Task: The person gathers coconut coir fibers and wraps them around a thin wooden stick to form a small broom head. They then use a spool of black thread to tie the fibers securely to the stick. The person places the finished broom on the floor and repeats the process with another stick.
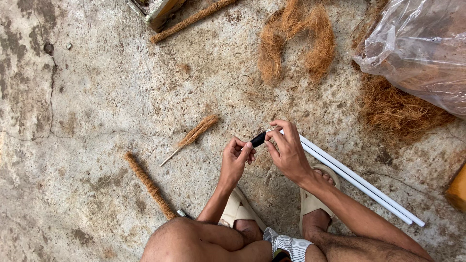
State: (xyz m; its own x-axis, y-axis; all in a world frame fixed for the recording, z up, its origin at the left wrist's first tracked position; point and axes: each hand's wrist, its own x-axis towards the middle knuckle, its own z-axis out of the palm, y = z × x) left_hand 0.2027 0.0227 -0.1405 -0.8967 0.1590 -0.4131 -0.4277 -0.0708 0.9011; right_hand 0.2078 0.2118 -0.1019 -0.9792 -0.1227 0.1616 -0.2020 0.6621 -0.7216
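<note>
My left hand (236, 161) and my right hand (287, 149) meet above the concrete floor, both pinching a small black cylinder-shaped piece (258, 139) between their fingertips. The left fingers grip its lower left end and the right fingers hold its upper right end. Just beyond the right hand lie two thin white pipes (359, 182), side by side, running down to the right. A short stick partly wrapped in brown coir (194, 136) lies on the floor to the left of my hands.
A longer coir-wrapped stick (149, 186) lies at lower left, another (191, 20) at the top. Loose coir fibre (296, 41) is piled at top centre and at the right (395, 109) under a clear plastic bag (422, 48). My sandalled feet (315, 199) rest below.
</note>
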